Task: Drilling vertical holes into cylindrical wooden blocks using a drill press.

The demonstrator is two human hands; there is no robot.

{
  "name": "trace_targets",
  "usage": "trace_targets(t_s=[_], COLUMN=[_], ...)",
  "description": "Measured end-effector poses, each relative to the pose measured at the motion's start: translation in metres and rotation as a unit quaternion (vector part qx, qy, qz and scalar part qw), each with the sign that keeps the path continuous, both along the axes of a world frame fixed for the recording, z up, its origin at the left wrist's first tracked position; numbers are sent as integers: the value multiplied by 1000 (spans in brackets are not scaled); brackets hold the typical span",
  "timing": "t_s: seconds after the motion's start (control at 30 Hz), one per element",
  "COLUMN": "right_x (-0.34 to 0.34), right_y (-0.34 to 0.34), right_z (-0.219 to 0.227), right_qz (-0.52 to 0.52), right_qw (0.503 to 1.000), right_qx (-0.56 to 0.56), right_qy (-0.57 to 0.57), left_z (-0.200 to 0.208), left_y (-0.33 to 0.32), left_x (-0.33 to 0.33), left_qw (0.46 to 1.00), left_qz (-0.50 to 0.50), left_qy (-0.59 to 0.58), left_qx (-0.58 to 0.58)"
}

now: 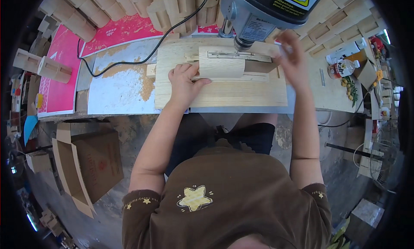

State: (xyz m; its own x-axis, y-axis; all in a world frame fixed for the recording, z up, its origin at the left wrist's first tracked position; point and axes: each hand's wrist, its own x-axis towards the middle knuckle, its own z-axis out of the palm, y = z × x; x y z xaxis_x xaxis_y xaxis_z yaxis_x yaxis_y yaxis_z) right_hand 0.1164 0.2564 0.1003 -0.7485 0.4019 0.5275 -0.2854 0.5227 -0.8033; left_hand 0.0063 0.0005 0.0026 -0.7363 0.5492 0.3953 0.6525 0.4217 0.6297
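Observation:
A pale wooden block with a rounded face and a long slot along its far side lies on a flat wooden board under the drill press. My left hand grips the block's left end, its thumb along the near edge and its fingers behind. Right above the slot hangs the drill chuck; whether the bit touches the wood cannot be made out. My right hand is raised beside the right of the drill press head, past the block's right end. Motion smears its fingers.
Slotted wooden blocks stand stacked at the back, with more at the right. Two sit at the left on pink sheeting. A black cable crosses the sawdust-covered bench. Bottles stand at right; a cardboard box is on the floor.

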Motion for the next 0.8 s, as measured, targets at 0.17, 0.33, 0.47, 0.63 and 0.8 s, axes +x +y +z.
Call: trace_targets(t_s=[0.17, 0.33, 0.47, 0.63, 0.8], right_x=[-35, -53, -5, 38, 35], right_y=[22, -12, -24, -52, -61], right_z=[127, 147, 146, 85, 28], right_qz=[-68, -125, -237, -202, -183], right_qw=[985, 966, 927, 934, 966], right_qx=[11, 219, 283, 292, 166], right_qy=[157, 63, -57, -25, 75], left_z=[3, 0, 2, -2, -3], left_y=[4, 3, 0, 0, 0], left_x=[1, 1, 1, -1, -2], left_qw=[1000, 1000, 1000, 1000, 1000], left_qz=[-10, 0, 0, -2, -4], left_qy=[23, 20, 9, 7, 4], left_qx=[-1, -20, -11, -9, -9])
